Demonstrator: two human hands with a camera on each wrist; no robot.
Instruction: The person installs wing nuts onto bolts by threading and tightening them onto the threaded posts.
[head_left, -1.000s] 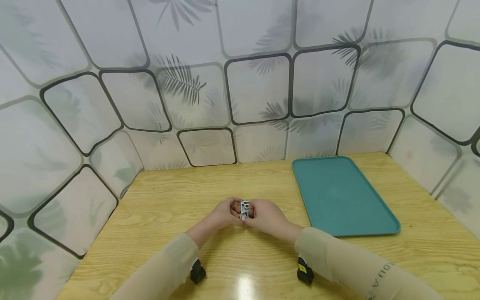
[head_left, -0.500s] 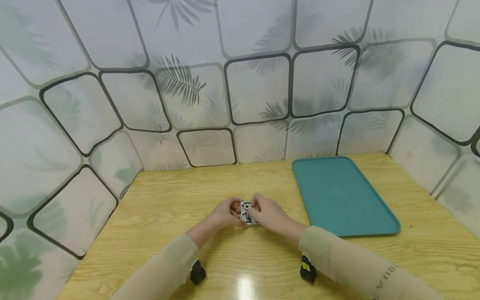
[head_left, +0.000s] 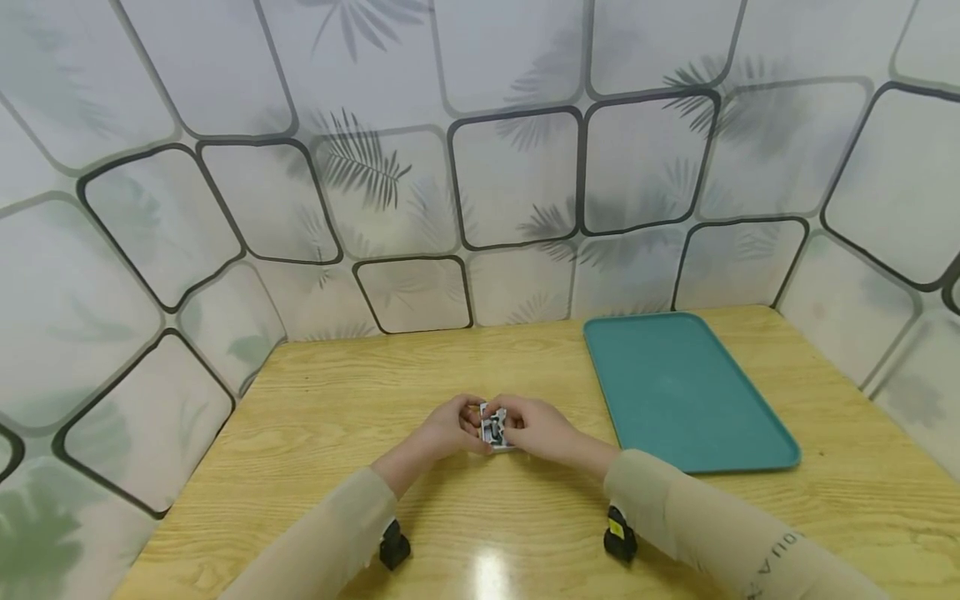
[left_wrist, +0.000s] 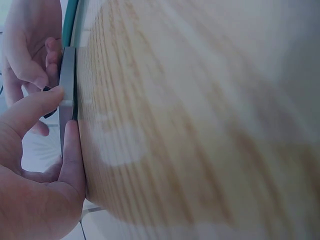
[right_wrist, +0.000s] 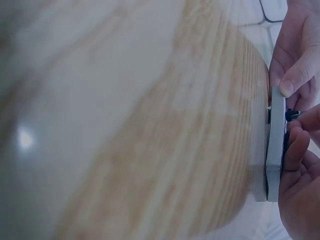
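A small flat silver metal case (head_left: 495, 431) with shaped recesses lies on the table, a pale round piece showing in it half a second ago and now mostly covered. My left hand (head_left: 444, 429) holds its left edge, thumb on the near side, as the left wrist view shows the metal side (left_wrist: 67, 80) under the thumb. Above the case, my right hand (head_left: 538, 427) pinches a small dark part (right_wrist: 292, 115) between thumb and fingertips. That part's exact kind cannot be made out. Its lower end is hidden behind the case's rim in the right wrist view.
A teal tray (head_left: 675, 383) lies to the right on the wooden table (head_left: 360, 375). Patterned fabric (head_left: 517, 183) stands around the back and sides. Black wrist devices (head_left: 619, 535) hang below both sleeves.
My right hand lifted off the case's right part, rose slightly, then came back down over it with fingers reaching further across the top. My left hand and the case stayed in place.
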